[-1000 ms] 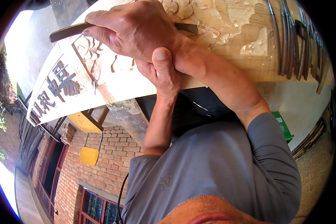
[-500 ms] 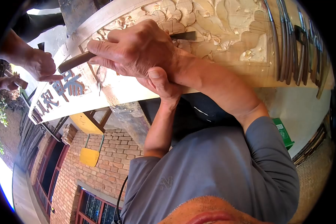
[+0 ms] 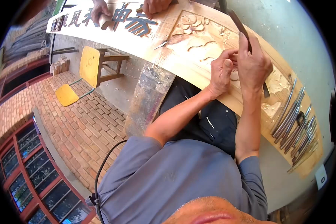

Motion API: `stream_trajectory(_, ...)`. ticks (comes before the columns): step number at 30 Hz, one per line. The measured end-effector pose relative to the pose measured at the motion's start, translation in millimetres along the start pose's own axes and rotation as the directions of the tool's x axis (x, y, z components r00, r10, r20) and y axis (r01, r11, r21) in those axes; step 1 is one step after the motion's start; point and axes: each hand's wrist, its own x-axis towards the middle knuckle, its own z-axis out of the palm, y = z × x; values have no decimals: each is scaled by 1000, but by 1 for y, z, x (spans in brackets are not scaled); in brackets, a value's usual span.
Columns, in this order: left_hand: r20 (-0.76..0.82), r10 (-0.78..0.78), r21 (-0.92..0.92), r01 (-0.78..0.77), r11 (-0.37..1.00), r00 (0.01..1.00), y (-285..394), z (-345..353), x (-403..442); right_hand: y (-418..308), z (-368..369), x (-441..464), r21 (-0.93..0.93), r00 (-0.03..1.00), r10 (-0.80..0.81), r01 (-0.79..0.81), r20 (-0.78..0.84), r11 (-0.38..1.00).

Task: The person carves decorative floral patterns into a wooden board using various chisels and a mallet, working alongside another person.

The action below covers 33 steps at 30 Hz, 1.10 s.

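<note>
My right hand (image 3: 255, 63) is wrapped round a chisel (image 3: 239, 26). Its dark handle sticks up past my fingers, and the flat blade shows below, beside my wrist, over the carved board. My left hand (image 3: 221, 72) is close against the right one, palm turned up, thumb raised and fingers loosely bent. I see nothing held in it; its fingertips are partly hidden by the right hand. Under both hands lies a long wooden board (image 3: 184, 61) with carved relief of flowers and curving shapes.
Several carving tools (image 3: 293, 125) lie side by side at the board's right end. Another person's hands (image 3: 100, 13) work by dark painted characters (image 3: 142, 26) on the left. A small blade (image 3: 161, 45) lies on the board. A yellow stool (image 3: 90, 66) stands on brick paving.
The view has swung and pulled back, showing more of the board and tools. My right hand has turned, bringing the chisel more upright. My left hand has left the right wrist.
</note>
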Motion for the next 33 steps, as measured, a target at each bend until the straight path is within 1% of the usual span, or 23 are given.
stream_trajectory(1, -5, 2, -59, -2, 998, 1000, -4, 2, 2, 3, -14, -1, -65, 998, 30, -26, 60, 998)
stream_trajectory(2, 6, 39, 45, -39, 998, 999, -8, 2, 5, 7, -29, -6, -137, 985, 102, -83, 138, 987)
stream_trajectory(4, 23, 84, 249, -87, 964, 996, -9, 5, 2, 18, -51, -29, -162, 975, 123, -93, 187, 982)
stream_trajectory(6, 22, 160, 420, -154, 894, 987, 2, 6, 1, 29, -72, -60, -163, 952, 185, -147, 245, 976)
stream_trajectory(7, 24, 184, 502, -171, 848, 983, 8, 6, -4, 32, -83, -77, -201, 943, 191, -138, 274, 970)
stream_trajectory(8, 61, 202, 552, -202, 809, 977, 16, 2, -10, 37, -93, -93, -241, 932, 202, -130, 303, 962)
stream_trajectory(11, 132, 293, 565, -315, 763, 947, 27, -17, -28, 53, -121, -141, -233, 912, 210, -131, 353, 963)
stream_trajectory(12, 163, 254, 610, -300, 734, 953, 37, -27, -34, 54, -130, -154, -219, 908, 245, -177, 339, 960)
stream_trajectory(14, 186, 250, 648, -310, 696, 950, 45, -44, -44, 52, -144, -174, -188, 895, 318, -270, 313, 944)
stream_trajectory(15, 194, 237, 665, -305, 682, 952, 51, -50, -51, 48, -154, -180, -170, 895, 323, -283, 307, 944)
stream_trajectory(17, 254, 248, 690, -355, 631, 935, 57, -63, -59, 37, -169, -182, -122, 898, 324, -300, 297, 946)
stream_trajectory(18, 290, 254, 704, -386, 596, 923, 62, -68, -64, 32, -177, -181, -69, 880, 339, -336, 332, 939)
stream_trajectory(19, 327, 256, 715, -416, 562, 909, 67, -70, -68, 27, -185, -182, 22, 886, 341, -366, 313, 930)
stream_trajectory(21, 274, 306, 739, -403, 540, 912, 74, -75, -64, 18, -194, -179, 207, 900, 346, -403, 263, 891)
stream_trajectory(22, 241, 310, 760, -377, 529, 920, 75, -80, -60, 15, -198, -176, 238, 923, 299, -355, 243, 904)
stream_trajectory(23, 204, 310, 782, -345, 519, 929, 75, -84, -59, 11, -204, -173, 217, 951, 228, -272, 207, 937)
stream_trajectory(24, 180, 305, 777, -326, 539, 935, 78, -86, -57, 7, -209, -169, 198, 973, 151, -185, 172, 963)
stream_trajectory(25, 200, 319, 770, -350, 533, 926, 80, -86, -56, 5, -210, -165, 178, 988, 70, -95, 139, 979)
stream_trajectory(27, 238, 334, 758, -389, 523, 912, 80, -83, -60, 7, -210, -160, 188, 996, -43, 27, 82, 982)
stream_trajectory(28, 276, 343, 730, -429, 533, 898, 79, -79, -65, 8, -210, -157, 175, 994, -92, 81, 57, 981)
stream_trajectory(29, 344, 316, 717, -464, 520, 884, 79, -75, -71, 8, -210, -153, 162, 989, -142, 136, 28, 977)
stream_trajectory(31, 417, 352, 651, -546, 528, 838, 78, -61, -81, 8, -215, -148, 167, 994, -99, 89, 55, 982)
stream_trajectory(33, 468, 361, 589, -589, 553, 807, 78, -43, -92, 3, -219, -144, 158, 998, -32, 24, 50, 987)
